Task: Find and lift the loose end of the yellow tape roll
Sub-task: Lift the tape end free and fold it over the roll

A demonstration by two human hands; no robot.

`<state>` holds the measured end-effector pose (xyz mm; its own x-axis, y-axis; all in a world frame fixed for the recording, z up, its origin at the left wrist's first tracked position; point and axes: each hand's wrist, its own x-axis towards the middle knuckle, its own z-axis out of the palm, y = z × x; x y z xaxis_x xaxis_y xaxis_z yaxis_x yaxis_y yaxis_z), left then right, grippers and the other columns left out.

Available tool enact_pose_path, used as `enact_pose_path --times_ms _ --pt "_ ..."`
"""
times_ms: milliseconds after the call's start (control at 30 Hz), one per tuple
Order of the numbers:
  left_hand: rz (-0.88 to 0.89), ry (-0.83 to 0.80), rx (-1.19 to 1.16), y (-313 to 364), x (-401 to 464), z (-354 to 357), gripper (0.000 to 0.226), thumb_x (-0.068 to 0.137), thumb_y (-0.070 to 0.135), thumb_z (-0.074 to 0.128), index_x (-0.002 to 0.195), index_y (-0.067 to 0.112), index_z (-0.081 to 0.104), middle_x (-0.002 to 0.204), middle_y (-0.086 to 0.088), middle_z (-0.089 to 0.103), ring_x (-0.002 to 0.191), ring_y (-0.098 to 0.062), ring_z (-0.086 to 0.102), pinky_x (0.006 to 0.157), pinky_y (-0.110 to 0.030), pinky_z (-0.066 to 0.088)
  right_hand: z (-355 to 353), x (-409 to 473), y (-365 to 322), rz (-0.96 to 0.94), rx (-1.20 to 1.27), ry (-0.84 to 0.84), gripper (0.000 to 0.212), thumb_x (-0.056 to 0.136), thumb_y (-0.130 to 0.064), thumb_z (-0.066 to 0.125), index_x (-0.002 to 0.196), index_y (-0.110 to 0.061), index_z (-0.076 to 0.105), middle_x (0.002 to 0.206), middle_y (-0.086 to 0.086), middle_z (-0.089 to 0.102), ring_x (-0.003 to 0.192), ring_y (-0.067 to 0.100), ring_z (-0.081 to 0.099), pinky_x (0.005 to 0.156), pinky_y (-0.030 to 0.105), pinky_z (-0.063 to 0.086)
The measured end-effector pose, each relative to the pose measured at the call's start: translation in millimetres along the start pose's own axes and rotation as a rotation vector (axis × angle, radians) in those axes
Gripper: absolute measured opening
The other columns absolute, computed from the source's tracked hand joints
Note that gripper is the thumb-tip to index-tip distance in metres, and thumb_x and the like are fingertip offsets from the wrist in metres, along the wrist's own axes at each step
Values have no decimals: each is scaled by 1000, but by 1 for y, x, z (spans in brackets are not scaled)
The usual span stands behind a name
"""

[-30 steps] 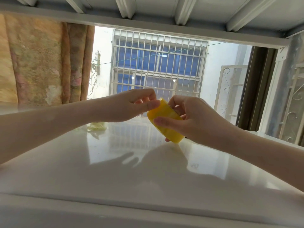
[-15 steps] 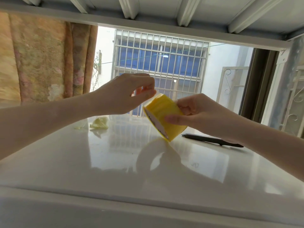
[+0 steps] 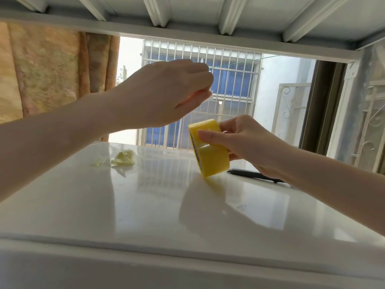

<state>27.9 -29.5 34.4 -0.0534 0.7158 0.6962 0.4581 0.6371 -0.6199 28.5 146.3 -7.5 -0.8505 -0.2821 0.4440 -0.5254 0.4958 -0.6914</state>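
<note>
Nearest the camera, a glossy white tabletop (image 3: 145, 205) fills the lower half of the frame, its front edge a pale band along the bottom. Both bare forearms reach across it from the lower left and lower right.

Right of centre, the right hand (image 3: 245, 142) grips the bright yellow roll of adhesive tape (image 3: 209, 149). Its thumb lies across the roll's outer band and the other fingers curl round behind, partly hidden by the roll. The roll stands on edge, tilted, its lowest point at or just above the tabletop; whether it touches cannot be told. Its darker reflection spreads on the surface below it.

Above and left of the roll, in the upper middle of the frame, the left hand (image 3: 164, 94) is raised well clear of the roll, thumb and fingertips pressed together in a pinch. Whether a strip of tape runs between them and the roll cannot be told; nothing yellow shows clearly at the fingertips.

Just behind the right wrist lies a slim black pen (image 3: 256, 175), flat on the tabletop. Further back at centre left sit crumpled pale yellow-green scraps (image 3: 124, 158).

Beyond the table, a window with white metal bars (image 3: 208, 97) occupies the centre. A patterned orange-brown curtain (image 3: 52, 71) hangs at the upper left, and white ribbed beams (image 3: 187, 15) cross the top of the frame.
</note>
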Motion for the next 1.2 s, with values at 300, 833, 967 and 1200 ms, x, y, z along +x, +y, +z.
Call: enact_pose_path --times_ms 300,833,967,1200 --pt "-157 -4 -133 5 9 -4 31 95 41 33 81 18 46 78 4 52 64 -15 52 57 -23 43 2 2 2 84 149 -17 39 75 -39 65 104 -16 53 97 -1 63 84 15 63 57 17 54" --pt "-381 91 -482 15 -11 19 26 83 24 65 90 21 41 78 8 63 70 11 57 68 -1 46 -3 1 6 95 234 -83 43 80 -30 64 118 -14 52 110 4 64 95 19 65 67 23 56" --pt "-356 127 -442 20 -12 18 24 84 22 65 87 22 42 73 15 58 64 7 58 71 -3 46 -4 2 9 96 252 -98 45 83 -29 62 123 -12 51 109 3 65 93 17 66 68 22 57" --pt "-352 118 -427 25 -15 16 21 85 21 65 95 10 50 74 24 49 66 5 56 70 2 43 -5 0 6 98 276 -125 25 85 -24 59 108 -14 55 97 0 66 82 12 67 60 17 57"
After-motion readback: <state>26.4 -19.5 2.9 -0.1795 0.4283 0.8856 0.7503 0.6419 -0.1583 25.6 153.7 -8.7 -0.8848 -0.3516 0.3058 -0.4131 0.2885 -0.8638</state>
